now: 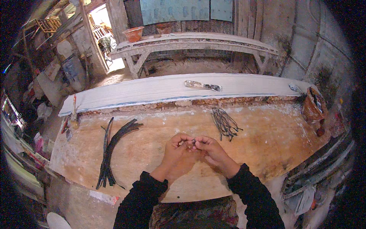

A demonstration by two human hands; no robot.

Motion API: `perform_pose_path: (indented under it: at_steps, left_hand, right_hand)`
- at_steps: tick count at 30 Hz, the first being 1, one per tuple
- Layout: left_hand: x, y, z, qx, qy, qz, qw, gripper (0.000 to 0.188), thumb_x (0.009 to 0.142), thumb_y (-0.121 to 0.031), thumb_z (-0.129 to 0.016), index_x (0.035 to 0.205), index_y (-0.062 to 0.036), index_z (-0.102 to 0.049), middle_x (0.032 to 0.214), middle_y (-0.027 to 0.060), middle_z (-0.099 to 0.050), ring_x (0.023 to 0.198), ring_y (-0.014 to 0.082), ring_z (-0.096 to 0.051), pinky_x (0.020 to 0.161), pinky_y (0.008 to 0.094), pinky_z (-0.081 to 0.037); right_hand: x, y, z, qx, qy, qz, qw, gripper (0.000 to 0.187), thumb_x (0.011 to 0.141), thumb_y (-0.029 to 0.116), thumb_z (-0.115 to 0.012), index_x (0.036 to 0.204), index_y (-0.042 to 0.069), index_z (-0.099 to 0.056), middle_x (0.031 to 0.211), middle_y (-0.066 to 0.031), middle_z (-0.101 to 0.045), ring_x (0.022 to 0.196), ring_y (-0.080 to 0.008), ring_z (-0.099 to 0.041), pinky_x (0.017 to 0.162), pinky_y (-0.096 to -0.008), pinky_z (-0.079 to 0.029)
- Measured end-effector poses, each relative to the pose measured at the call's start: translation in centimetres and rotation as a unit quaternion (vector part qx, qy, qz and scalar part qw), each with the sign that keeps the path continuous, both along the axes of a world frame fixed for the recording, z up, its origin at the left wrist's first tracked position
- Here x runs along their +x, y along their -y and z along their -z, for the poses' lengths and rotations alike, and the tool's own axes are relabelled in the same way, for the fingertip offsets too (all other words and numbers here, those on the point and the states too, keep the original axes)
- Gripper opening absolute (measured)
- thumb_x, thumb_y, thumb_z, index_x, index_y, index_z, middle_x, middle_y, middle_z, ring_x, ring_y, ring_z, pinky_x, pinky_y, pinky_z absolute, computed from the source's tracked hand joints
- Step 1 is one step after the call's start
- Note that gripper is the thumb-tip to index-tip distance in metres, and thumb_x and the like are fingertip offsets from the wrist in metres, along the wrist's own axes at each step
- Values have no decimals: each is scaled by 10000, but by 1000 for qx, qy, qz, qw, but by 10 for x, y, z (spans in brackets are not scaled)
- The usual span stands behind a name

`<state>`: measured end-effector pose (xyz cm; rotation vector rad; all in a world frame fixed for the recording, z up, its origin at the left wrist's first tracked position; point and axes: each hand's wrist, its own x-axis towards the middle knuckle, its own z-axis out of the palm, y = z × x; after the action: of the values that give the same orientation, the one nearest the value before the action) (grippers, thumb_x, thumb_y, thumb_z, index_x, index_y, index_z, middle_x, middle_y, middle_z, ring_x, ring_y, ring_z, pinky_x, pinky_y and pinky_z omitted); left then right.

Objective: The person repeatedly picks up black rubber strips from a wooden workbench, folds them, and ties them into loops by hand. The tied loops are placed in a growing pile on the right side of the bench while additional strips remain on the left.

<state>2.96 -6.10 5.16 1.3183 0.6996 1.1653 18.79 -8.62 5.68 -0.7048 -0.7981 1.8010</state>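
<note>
My left hand and my right hand meet over the middle of the wooden tabletop, fingertips pinched together. Between them shows a bit of something small and dark, too small to name. To the left lies a bundle of long, flat black strips, some curving to the right at the far end. A looser bunch of thin dark strips rests just beyond my right hand. Both hands stand apart from these two bundles.
Along the table's far side runs a long white board with a stained, handled tool on it. A brush-like tool stands at the left; a brown container at the right. Behind is a bench bearing a terracotta pot.
</note>
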Motion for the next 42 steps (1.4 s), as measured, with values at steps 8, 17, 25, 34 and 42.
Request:
perform_pose_path:
  at_steps: [8, 17, 25, 34, 42]
  left_hand:
    - [-1, 1, 2, 42, 19, 16, 999, 131, 780, -34, -634, 912, -30, -635, 918, 53, -571, 890, 133, -543, 729, 237, -455]
    - [-4, -4, 1, -37, 7, 64, 997, 119, 786, -77, -631, 897, -35, -620, 856, 18, -610, 766, 104, -568, 633, 232, -452]
    - [-8, -11, 3, -18, -11, 123, 992, 138, 802, -66, -625, 932, -21, -626, 871, 33, -619, 705, 101, -578, 558, 215, -464]
    - [-11, -15, 9, -64, -7, 132, 989, 114, 830, -148, -613, 875, -44, -612, 802, 23, -631, 666, 60, -563, 520, 207, -411]
    - [-7, -12, 9, -107, 52, 146, 982, 122, 858, -170, -576, 859, -66, -513, 806, 19, -604, 671, 102, -588, 544, 215, -431]
  right_hand:
    - [4, 1, -4, 27, 34, 32, 999, 115, 801, 95, -625, 886, 27, -586, 842, -30, -609, 770, -120, -576, 721, -250, -472]
    - [5, 1, -7, 81, 150, 49, 984, 70, 791, 45, -628, 813, 29, -563, 802, -27, -592, 728, -85, -557, 672, -213, -443]
    - [0, 3, -12, 99, 167, 72, 978, 173, 801, 49, -617, 907, 85, -485, 758, 12, -549, 731, -87, -553, 665, -220, -447]
    - [0, 7, -20, 112, 198, 33, 973, 155, 844, 109, -582, 960, 79, -483, 865, -12, -567, 779, -97, -536, 679, -232, -452]
    - [-7, 13, -32, 115, 172, 65, 976, 117, 847, 131, -571, 895, 88, -473, 779, 23, -499, 684, -57, -468, 588, -191, -367]
